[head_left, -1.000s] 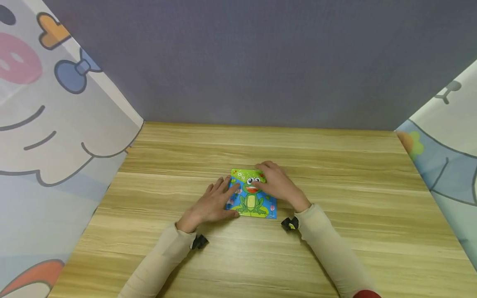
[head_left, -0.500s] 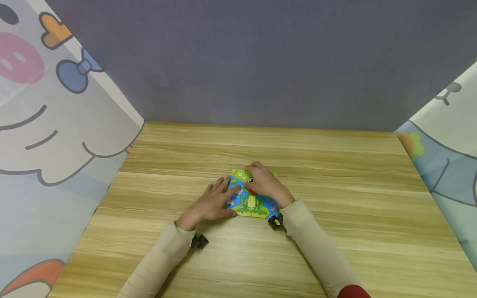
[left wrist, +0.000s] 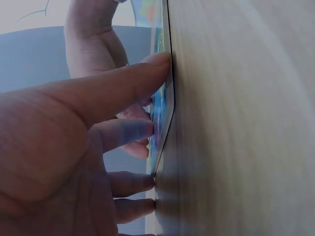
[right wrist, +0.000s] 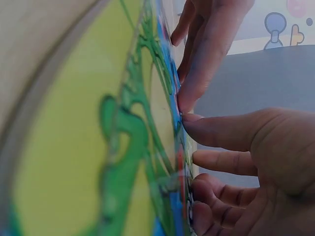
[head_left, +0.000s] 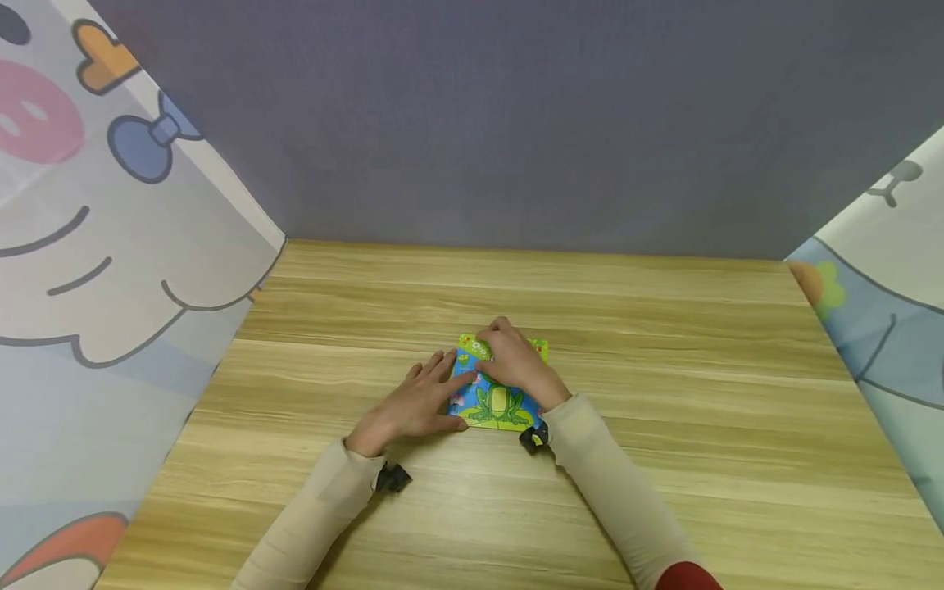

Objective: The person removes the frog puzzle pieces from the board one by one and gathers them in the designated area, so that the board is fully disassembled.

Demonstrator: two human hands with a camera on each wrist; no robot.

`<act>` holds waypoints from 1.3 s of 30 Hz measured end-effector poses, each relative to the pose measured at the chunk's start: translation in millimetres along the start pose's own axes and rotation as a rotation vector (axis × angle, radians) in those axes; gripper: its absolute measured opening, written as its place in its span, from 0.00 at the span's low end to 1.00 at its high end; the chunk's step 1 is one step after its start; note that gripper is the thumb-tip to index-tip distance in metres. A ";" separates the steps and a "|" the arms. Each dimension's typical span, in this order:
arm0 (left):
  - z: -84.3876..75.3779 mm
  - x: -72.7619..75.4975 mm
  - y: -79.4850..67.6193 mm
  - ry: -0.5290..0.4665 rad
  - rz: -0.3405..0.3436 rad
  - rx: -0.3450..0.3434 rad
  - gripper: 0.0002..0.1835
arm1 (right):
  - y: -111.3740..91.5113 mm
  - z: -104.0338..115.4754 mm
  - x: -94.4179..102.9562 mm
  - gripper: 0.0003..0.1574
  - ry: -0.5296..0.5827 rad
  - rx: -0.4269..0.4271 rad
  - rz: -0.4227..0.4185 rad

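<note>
On the wooden table lies a frog jigsaw puzzle (head_left: 498,403), a flat, squarish board in blue and green with thin seams running through the picture. Its lower part shows; the frog's face is hidden under my right hand. My left hand (head_left: 419,403) rests at the board's left side, fingers spread. In the left wrist view, its thumb (left wrist: 142,78) touches the near edge of the board. My right hand (head_left: 516,360) lies over the upper middle, thumb and fingertips on the surface. In the right wrist view, the right thumb (right wrist: 216,130) touches the picture close to a left fingertip (right wrist: 189,98).
The wooden tabletop (head_left: 664,344) extends around the board. A grey panel (head_left: 531,123) stands along the far edge. Cartoon-printed panels rise at the left (head_left: 147,246) and right (head_left: 892,287). Small black clips (head_left: 393,478) sit at both wrists.
My right hand has moved left across the puzzle, from its upper right corner to over the frog's face. The left hand and the board have stayed nearly still.
</note>
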State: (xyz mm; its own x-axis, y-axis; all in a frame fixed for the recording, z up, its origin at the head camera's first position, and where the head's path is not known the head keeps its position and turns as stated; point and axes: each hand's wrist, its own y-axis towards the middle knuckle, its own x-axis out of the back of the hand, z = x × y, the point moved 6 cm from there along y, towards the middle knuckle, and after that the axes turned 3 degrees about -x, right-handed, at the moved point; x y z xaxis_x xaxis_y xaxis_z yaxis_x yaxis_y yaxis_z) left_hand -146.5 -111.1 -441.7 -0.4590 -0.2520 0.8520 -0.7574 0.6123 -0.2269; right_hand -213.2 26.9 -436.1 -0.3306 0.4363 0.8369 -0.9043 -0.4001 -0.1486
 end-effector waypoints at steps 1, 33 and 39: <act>0.1 -0.1 -0.6 0.002 0.000 -0.003 0.42 | 0.2 0.2 -0.3 0.32 0.001 0.002 -0.009; -1.4 0.1 -2.7 0.081 -0.024 -0.067 0.37 | 0.8 -5.1 -7.5 0.28 0.069 -0.042 -0.048; -0.9 -0.5 -2.1 0.073 -0.025 -0.067 0.37 | -0.7 -1.8 -4.7 0.27 0.083 -0.019 -0.070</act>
State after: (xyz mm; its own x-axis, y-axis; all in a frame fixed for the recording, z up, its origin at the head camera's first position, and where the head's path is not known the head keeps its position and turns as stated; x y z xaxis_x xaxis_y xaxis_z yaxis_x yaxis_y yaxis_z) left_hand -144.2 -111.6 -441.2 -0.4033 -0.2142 0.8897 -0.7346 0.6555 -0.1752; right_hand -211.5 26.6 -440.9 -0.2869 0.5280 0.7993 -0.9307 -0.3514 -0.1019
